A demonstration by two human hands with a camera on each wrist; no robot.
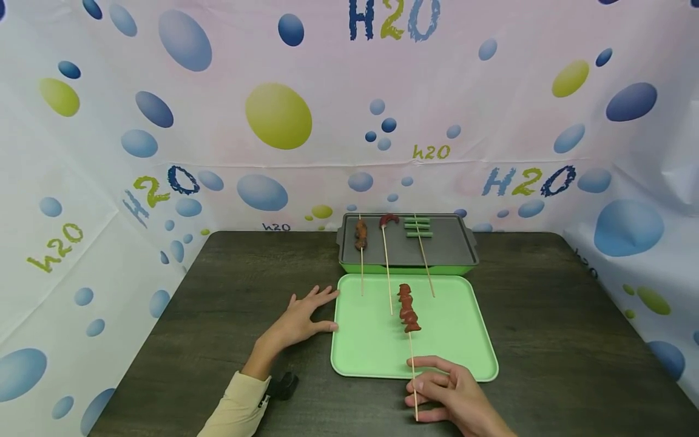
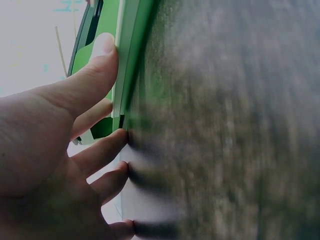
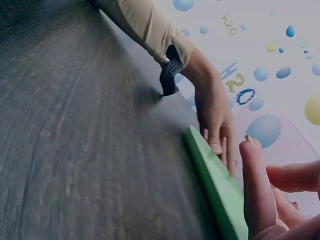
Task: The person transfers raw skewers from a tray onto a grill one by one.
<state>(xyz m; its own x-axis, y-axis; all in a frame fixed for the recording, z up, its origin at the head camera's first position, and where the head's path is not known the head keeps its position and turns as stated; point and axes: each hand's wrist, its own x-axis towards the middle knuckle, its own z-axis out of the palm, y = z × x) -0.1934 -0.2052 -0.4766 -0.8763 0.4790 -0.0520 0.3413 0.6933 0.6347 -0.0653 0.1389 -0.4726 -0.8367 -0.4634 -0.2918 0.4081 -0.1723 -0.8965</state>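
Note:
My right hand (image 1: 448,391) pinches the lower stick of a skewer threaded with reddish-brown meat pieces (image 1: 408,306). The meat end points away from me, over the light green tray (image 1: 366,352). At the tray's left edge is my left hand (image 1: 299,321), fingers spread, with the thumb at the rim. In the left wrist view, that thumb (image 2: 104,47) lies against the tray's side (image 2: 131,55), and the other fingertips reach down to the table. The right wrist view shows my right thumb and fingers (image 3: 257,190) close together; the stick is mostly hidden there.
Behind the tray stands a green grill with a dark plate (image 1: 453,243). Across it lie a brown meat skewer (image 1: 361,233), a skewer with a curled dark-red piece (image 1: 389,220) and one with green pieces (image 1: 418,227). Their sticks overhang the tray. A patterned curtain (image 1: 327,73) hangs behind.

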